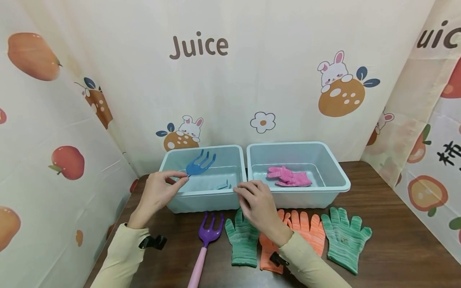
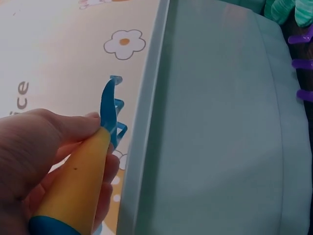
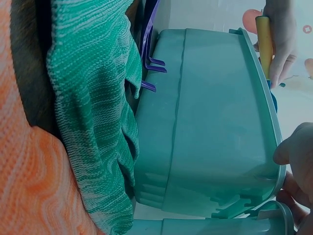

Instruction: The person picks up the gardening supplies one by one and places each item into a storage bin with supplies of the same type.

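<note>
My left hand (image 1: 160,190) pinches a small garden fork (image 1: 199,165) near the base of its blue head; the left wrist view shows its yellow handle (image 2: 76,181) under the palm. The fork's tines overlap the left light-blue bin (image 1: 201,193) in the head view. My right hand (image 1: 255,202) is at that bin's front right corner, fingers bent over the rim (image 3: 279,169) with the thumb on the outer side. Inside the left bin lies a small light-blue piece (image 1: 221,185). Pink gloves (image 1: 289,177) lie in the right bin (image 1: 306,197).
A purple hand fork (image 1: 209,235) with a pink handle lies on the brown table (image 1: 392,224) before the left bin. Green gloves (image 1: 345,240) and orange gloves (image 1: 309,232) lie in a row in front of the bins, partly under my right arm. A printed curtain (image 1: 230,88) stands behind.
</note>
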`<action>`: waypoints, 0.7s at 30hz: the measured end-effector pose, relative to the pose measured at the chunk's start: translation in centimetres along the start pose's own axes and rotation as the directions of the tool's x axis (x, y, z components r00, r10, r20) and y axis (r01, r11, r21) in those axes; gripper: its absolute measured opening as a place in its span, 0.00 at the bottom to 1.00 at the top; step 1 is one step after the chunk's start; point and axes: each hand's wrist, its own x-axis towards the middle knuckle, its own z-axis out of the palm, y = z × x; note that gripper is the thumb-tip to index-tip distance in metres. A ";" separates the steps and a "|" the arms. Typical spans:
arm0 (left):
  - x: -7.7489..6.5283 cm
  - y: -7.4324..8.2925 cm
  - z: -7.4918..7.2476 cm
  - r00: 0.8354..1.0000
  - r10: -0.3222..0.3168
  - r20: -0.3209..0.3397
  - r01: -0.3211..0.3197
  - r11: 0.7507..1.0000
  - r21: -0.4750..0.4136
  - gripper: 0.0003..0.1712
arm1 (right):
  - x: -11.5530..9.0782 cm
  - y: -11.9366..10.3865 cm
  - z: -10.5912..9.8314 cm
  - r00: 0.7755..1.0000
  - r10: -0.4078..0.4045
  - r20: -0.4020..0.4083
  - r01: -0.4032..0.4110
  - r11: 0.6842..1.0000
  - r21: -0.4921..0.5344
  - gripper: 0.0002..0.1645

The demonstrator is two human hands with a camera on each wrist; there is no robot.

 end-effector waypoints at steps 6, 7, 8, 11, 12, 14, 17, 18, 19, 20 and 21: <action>0.5 -0.5 0.6 0.997 -0.032 -0.071 0.034 0.999 0.028 0.15 | -0.1 -0.1 0.0 1.000 -0.001 0.008 0.001 1.000 -0.005 0.12; 0.6 -0.6 0.7 0.996 -0.040 -0.080 0.042 0.999 0.030 0.15 | -0.1 -0.1 0.0 1.000 -0.001 0.006 0.001 1.000 -0.005 0.12; 0.7 -0.6 0.7 0.995 -0.044 -0.087 0.047 0.998 0.033 0.16 | -0.1 -0.1 0.0 1.000 -0.002 0.005 0.002 1.000 -0.004 0.13; 0.9 -0.8 1.0 0.995 -0.048 -0.091 0.052 0.998 0.042 0.16 | -0.1 0.0 0.0 1.000 -0.002 0.000 0.002 1.000 -0.004 0.13; 0.9 -0.8 1.0 0.995 -0.047 -0.088 0.051 0.998 0.045 0.16 | -0.1 0.0 0.0 1.000 -0.002 0.000 0.002 1.000 -0.005 0.13; 1.0 -0.9 1.1 0.996 -0.039 -0.081 0.044 0.997 0.060 0.16 | -0.2 0.0 0.0 1.000 0.002 0.005 -0.001 1.000 -0.006 0.12; 1.3 -1.0 1.3 0.997 -0.015 -0.077 0.021 0.997 0.080 0.15 | -0.2 0.0 0.0 1.000 -0.001 0.005 0.001 1.000 -0.008 0.12; 1.4 -1.0 1.3 0.997 -0.002 -0.076 0.009 0.996 0.085 0.15 | -0.2 0.0 0.1 1.000 -0.002 0.003 0.002 1.000 -0.006 0.12; 1.5 -1.0 1.3 0.997 0.012 -0.076 -0.005 0.996 0.092 0.14 | -0.2 0.0 0.1 1.000 -0.002 0.002 0.002 1.000 -0.004 0.12; 1.6 -0.9 1.3 0.997 0.025 -0.077 -0.018 0.995 0.097 0.14 | -0.1 0.0 0.1 1.000 -0.003 -0.002 0.003 1.000 -0.004 0.12; 1.8 -0.9 1.4 0.996 0.037 -0.077 -0.029 0.995 0.100 0.13 | -0.1 0.0 0.1 1.000 -0.004 -0.005 0.004 1.000 -0.002 0.12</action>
